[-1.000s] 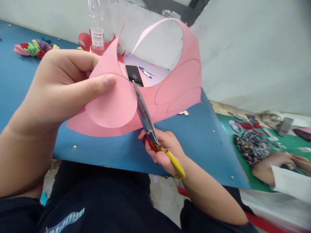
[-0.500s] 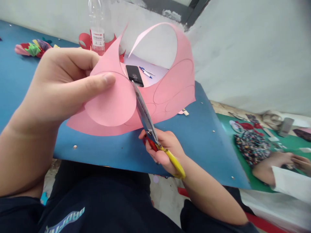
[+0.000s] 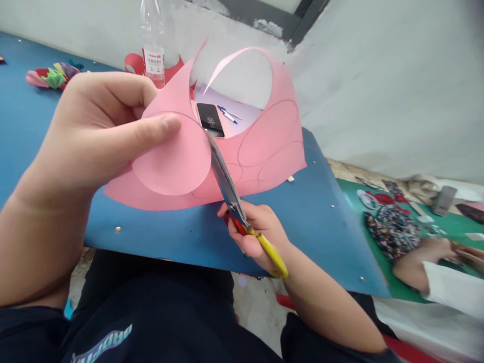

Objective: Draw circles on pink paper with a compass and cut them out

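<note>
My left hand (image 3: 109, 126) pinches a sheet of pink paper (image 3: 272, 126) between thumb and fingers, the thumb lying on a partly cut round piece. Pencilled ovals mark the sheet, and a large rounded opening is cut through its upper part. In my right hand (image 3: 260, 232) are scissors (image 3: 230, 196) with red and yellow handles, fingers wrapped round them. The blades look nearly closed. Their tips meet the paper at the right edge of the round piece, by the drawn line. My left fingertips are hidden behind the paper.
A blue table (image 3: 162, 242) lies below. Behind the paper are a phone (image 3: 210, 120), blue-and-white pens (image 3: 228, 115), a plastic bottle (image 3: 154, 55), red paper scraps (image 3: 135, 63) and a colourful fabric bundle (image 3: 53, 76). At right, another person's arm (image 3: 419, 259) rests over a green table (image 3: 350, 194).
The far part of the pink sheet has dipped slightly, its thin curved strip sitting lower. My hands and the scissors have barely moved.
</note>
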{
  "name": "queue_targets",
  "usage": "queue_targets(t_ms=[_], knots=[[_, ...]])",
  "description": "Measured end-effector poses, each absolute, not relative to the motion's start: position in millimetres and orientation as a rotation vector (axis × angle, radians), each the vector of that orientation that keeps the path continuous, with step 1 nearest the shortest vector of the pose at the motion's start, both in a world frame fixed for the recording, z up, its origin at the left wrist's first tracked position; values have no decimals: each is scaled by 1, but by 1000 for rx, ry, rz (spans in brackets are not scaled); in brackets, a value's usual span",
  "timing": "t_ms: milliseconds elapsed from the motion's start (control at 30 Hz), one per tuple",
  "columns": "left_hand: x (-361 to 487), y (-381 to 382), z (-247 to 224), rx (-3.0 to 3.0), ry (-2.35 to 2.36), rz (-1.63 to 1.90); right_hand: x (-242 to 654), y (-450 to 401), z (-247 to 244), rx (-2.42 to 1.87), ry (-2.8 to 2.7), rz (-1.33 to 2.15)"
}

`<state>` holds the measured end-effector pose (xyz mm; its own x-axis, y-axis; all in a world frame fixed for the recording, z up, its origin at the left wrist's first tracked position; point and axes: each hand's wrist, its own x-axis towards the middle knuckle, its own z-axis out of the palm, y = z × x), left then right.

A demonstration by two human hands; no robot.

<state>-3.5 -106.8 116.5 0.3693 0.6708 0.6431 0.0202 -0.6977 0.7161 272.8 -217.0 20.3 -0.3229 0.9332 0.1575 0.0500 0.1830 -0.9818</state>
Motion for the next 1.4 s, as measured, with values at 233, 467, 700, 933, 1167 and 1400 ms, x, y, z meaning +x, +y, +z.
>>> queue_targets(t_ms=[233, 467, 700, 933, 1167, 1400], knots=[[-2, -108, 118, 2023, 626, 1386, 274, -216, 18, -985, -1572, 1256], [-4, -110, 118, 1936, 702, 1367, 274, -217, 18, -1005, -1634, 1185], [-3, -109, 120, 1941, 602, 1287, 284, -203, 10, -839, -1817, 1178], [1, -114, 121, 1930, 603, 1234, 278, -214, 15, -981, -1669, 1257], [0, -114, 120, 1912, 600, 1244, 272, -217, 20, -1016, -1600, 1274], [1, -116, 120, 1910, 609, 1244, 271, -218, 19, -1032, -1588, 1266]])
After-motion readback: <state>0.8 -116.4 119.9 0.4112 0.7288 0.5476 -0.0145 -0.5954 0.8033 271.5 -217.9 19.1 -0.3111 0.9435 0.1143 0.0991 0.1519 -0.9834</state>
